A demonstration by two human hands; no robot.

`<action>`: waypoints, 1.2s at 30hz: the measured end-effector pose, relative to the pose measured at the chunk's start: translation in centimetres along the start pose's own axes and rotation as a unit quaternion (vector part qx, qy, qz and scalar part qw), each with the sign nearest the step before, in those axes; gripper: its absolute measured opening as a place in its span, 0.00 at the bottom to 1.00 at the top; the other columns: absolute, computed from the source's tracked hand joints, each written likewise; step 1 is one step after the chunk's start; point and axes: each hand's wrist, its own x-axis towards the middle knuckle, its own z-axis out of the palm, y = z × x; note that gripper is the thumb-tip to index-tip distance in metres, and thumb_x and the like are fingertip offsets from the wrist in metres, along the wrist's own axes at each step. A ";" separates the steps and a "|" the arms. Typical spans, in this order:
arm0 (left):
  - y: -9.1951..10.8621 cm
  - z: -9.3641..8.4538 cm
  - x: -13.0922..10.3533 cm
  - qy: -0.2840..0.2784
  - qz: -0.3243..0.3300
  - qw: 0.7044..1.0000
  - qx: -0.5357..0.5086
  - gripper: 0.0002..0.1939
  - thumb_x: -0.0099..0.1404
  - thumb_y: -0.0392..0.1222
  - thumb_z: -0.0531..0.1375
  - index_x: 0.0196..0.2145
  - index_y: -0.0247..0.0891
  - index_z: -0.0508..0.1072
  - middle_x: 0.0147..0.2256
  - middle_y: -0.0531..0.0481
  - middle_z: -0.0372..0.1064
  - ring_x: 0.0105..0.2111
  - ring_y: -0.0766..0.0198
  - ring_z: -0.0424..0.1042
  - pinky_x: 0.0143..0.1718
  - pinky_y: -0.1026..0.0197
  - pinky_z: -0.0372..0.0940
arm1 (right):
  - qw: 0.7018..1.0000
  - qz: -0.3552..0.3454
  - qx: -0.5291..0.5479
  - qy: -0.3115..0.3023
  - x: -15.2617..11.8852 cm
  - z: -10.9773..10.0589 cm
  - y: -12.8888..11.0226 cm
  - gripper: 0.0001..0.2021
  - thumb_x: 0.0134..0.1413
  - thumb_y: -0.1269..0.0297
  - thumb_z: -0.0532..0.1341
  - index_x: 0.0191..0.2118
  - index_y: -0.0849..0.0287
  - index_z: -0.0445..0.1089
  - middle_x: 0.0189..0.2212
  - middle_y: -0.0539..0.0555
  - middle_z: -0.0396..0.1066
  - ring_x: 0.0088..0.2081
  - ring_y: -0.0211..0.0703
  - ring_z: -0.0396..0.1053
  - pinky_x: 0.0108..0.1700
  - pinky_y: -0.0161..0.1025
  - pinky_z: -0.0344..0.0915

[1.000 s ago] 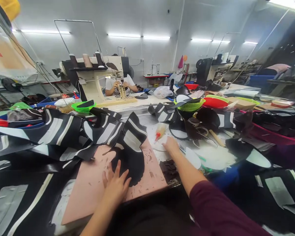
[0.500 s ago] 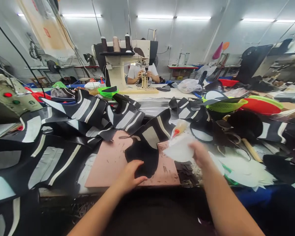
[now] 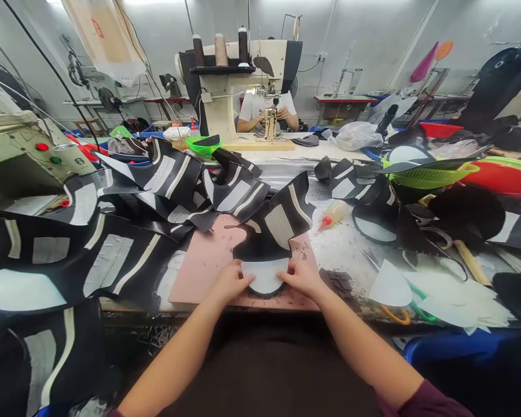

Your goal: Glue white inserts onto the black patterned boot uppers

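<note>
A white half-round piece [image 3: 265,274] lies on the rounded near end of a black shoe-upper piece [image 3: 260,246], with a thin black rim showing below it. My left hand [image 3: 229,282] pinches the white piece's left corner between thumb and fingers. At the opposite corner, my right hand [image 3: 303,278] holds it in the same way. Beneath them is a pink board [image 3: 189,278]. Farther up, the black piece carries a grey-white patch [image 3: 279,225] and a cream strip [image 3: 299,207].
Black pieces with white patches [image 3: 108,263] are heaped on the left. To the right are a glue bottle [image 3: 333,215] with a red tip, loose white pieces [image 3: 464,298], orange-handled scissors [image 3: 395,314] and a wooden handle [image 3: 472,263]. A person sits behind a sewing machine [image 3: 219,104].
My right hand has come left from beside the board to the black piece. The white half-round piece now lies on its near end, and both hands grip it. The view has shifted.
</note>
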 end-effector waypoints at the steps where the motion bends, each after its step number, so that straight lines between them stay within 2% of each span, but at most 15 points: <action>1: 0.0 0.1 0.0 0.000 0.002 1.000 0.007 0.07 0.54 0.40 0.58 0.26 0.35 0.74 0.37 0.47 0.67 0.36 0.59 0.69 0.38 0.60 0.66 | 1.000 0.001 -0.005 0.001 0.0 0.0 0.0 0.09 0.44 0.61 0.59 0.21 0.59 0.62 0.23 0.51 0.66 0.28 0.42 0.65 0.30 0.36 0.59; 5: 0.1 0.4 0.0 0.005 0.010 0.999 0.043 0.07 0.54 0.39 0.58 0.21 0.35 0.71 0.37 0.47 0.67 0.36 0.60 0.70 0.39 0.61 0.66 | 1.000 -0.010 -0.029 0.001 -0.2 0.3 -0.4 0.10 0.45 0.62 0.59 0.20 0.59 0.61 0.24 0.51 0.65 0.29 0.41 0.65 0.31 0.36 0.59; 9: 0.7 0.6 -0.4 0.021 0.028 0.995 0.098 0.05 0.55 0.37 0.58 0.25 0.35 0.72 0.39 0.45 0.68 0.37 0.58 0.69 0.43 0.57 0.65 | 0.992 -0.052 -0.112 0.029 -0.5 0.7 -0.6 0.12 0.48 0.62 0.59 0.18 0.59 0.60 0.26 0.54 0.66 0.30 0.44 0.66 0.34 0.39 0.62; 11: 1.2 0.8 -0.9 0.044 0.034 0.990 0.127 0.07 0.55 0.37 0.59 0.33 0.35 0.73 0.46 0.42 0.66 0.44 0.51 0.67 0.48 0.51 0.62 | 0.979 -0.071 -0.167 0.090 -0.8 1.0 -0.2 0.10 0.48 0.60 0.60 0.22 0.60 0.65 0.31 0.58 0.68 0.34 0.49 0.67 0.37 0.44 0.64; 14: 1.6 1.2 -1.5 0.073 0.096 0.971 0.207 0.18 0.58 0.34 0.57 0.47 0.40 0.69 0.57 0.42 0.56 0.56 0.45 0.56 0.55 0.43 0.54 | 0.945 -0.135 -0.220 0.199 -1.3 2.1 0.9 0.14 0.49 0.60 0.61 0.40 0.64 0.69 0.45 0.66 0.67 0.47 0.58 0.64 0.47 0.52 0.62; 16: 1.5 1.6 -1.6 0.020 0.165 0.950 0.265 0.20 0.60 0.33 0.55 0.50 0.40 0.67 0.58 0.43 0.56 0.58 0.47 0.53 0.56 0.44 0.52 | 0.927 -0.227 -0.240 0.176 -1.7 3.2 1.4 0.19 0.53 0.65 0.57 0.50 0.66 0.65 0.53 0.66 0.62 0.55 0.57 0.59 0.54 0.53 0.58; 19: 1.0 2.2 -1.7 -0.080 0.202 0.932 0.292 0.21 0.62 0.37 0.53 0.53 0.34 0.64 0.56 0.40 0.59 0.58 0.50 0.55 0.57 0.47 0.54 | 0.917 -0.296 -0.261 0.060 -2.3 4.6 1.4 0.24 0.56 0.66 0.53 0.58 0.68 0.57 0.59 0.65 0.55 0.60 0.53 0.52 0.58 0.53 0.54; 21: 0.7 2.3 -1.7 -0.086 0.192 0.935 0.287 0.23 0.64 0.41 0.51 0.57 0.35 0.60 0.58 0.42 0.56 0.59 0.51 0.52 0.58 0.46 0.52 | 0.927 -0.271 -0.257 0.028 -2.5 4.8 0.8 0.26 0.57 0.63 0.52 0.60 0.68 0.53 0.60 0.64 0.51 0.61 0.54 0.49 0.60 0.55 0.51; 23: 0.4 2.2 -1.9 -0.076 0.185 0.940 0.276 0.24 0.65 0.43 0.50 0.58 0.38 0.57 0.59 0.45 0.52 0.60 0.52 0.48 0.59 0.45 0.49 | 0.944 -0.244 -0.221 0.004 -2.2 3.9 0.3 0.28 0.55 0.60 0.55 0.60 0.66 0.54 0.60 0.63 0.51 0.62 0.55 0.48 0.60 0.55 0.50; 25: -0.1 1.6 -2.2 -0.080 0.188 0.943 0.262 0.24 0.65 0.44 0.50 0.58 0.41 0.58 0.59 0.47 0.52 0.61 0.54 0.48 0.59 0.46 0.48 | 0.966 -0.215 -0.141 -0.030 -1.3 1.9 0.3 0.27 0.52 0.60 0.57 0.58 0.64 0.59 0.58 0.62 0.56 0.59 0.54 0.54 0.57 0.52 0.56; 27: -0.7 0.2 -2.5 -0.077 0.199 0.944 0.251 0.21 0.65 0.43 0.49 0.55 0.44 0.62 0.58 0.49 0.56 0.59 0.55 0.53 0.58 0.47 0.50 | 0.984 -0.170 -0.044 -0.026 -0.3 -0.9 0.9 0.23 0.52 0.61 0.56 0.54 0.61 0.63 0.53 0.59 0.65 0.52 0.50 0.64 0.51 0.46 0.63; 29: -1.4 -1.6 -2.7 -0.029 0.203 0.944 0.259 0.16 0.64 0.43 0.50 0.47 0.44 0.70 0.50 0.49 0.67 0.54 0.54 0.61 0.55 0.46 0.55 | 0.992 -0.124 0.021 0.017 0.6 -3.4 1.6 0.18 0.55 0.62 0.53 0.50 0.59 0.67 0.44 0.56 0.72 0.42 0.44 0.71 0.45 0.42 0.66; 31: -1.5 -3.2 -2.7 0.066 0.186 0.938 0.285 0.12 0.63 0.42 0.50 0.33 0.40 0.73 0.36 0.45 0.73 0.46 0.49 0.68 0.50 0.42 0.59 | 0.994 -0.095 0.037 0.039 1.3 -4.9 2.0 0.16 0.56 0.63 0.51 0.48 0.59 0.68 0.36 0.53 0.74 0.34 0.41 0.71 0.40 0.40 0.67; 33: -0.8 -3.6 -2.3 0.131 0.170 0.928 0.304 0.14 0.63 0.41 0.50 0.24 0.37 0.70 0.26 0.43 0.70 0.39 0.47 0.70 0.45 0.42 0.62 | 0.995 -0.092 0.017 0.038 1.8 -5.0 1.6 0.17 0.56 0.64 0.51 0.48 0.59 0.68 0.32 0.53 0.74 0.32 0.41 0.71 0.39 0.39 0.66; 36: 1.6 -1.3 -1.1 0.104 0.199 0.929 0.294 0.14 0.65 0.39 0.48 0.28 0.37 0.70 0.30 0.44 0.70 0.39 0.53 0.70 0.44 0.50 0.64 | 0.986 -0.139 -0.073 0.050 2.5 -3.2 -0.1 0.15 0.55 0.68 0.52 0.46 0.59 0.70 0.38 0.55 0.74 0.40 0.45 0.71 0.44 0.41 0.64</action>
